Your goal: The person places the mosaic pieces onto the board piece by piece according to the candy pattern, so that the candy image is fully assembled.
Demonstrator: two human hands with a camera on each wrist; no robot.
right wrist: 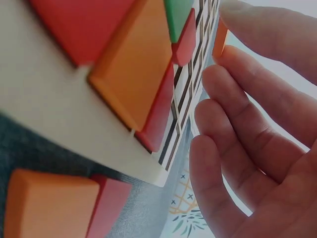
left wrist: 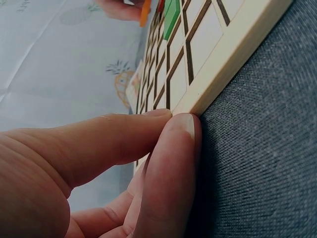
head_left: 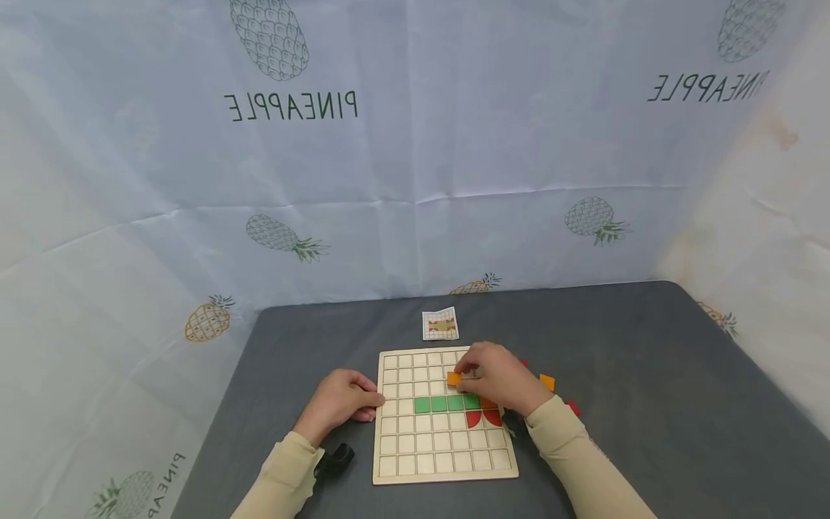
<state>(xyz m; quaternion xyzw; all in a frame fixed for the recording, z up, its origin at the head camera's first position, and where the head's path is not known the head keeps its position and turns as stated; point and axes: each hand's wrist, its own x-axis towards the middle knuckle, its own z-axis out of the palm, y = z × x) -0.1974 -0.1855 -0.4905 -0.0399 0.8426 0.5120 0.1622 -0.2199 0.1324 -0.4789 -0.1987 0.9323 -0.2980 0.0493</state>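
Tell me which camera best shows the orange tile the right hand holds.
The head view: the orange tile shows its broad face, pinched by the right hand. Both wrist views show only its narrow edge.

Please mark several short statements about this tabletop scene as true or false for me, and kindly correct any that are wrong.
1. The right hand pinches an orange piece. True.
2. The left hand lies flat on the middle of the board. False: it grips the board's left edge.
3. The green pieces on the board lie side by side in one row. True.
4. The printed card lies on top of the board. False: it lies on the table, beyond the board's far edge.
5. A loose orange piece lies to the right of the board. True.
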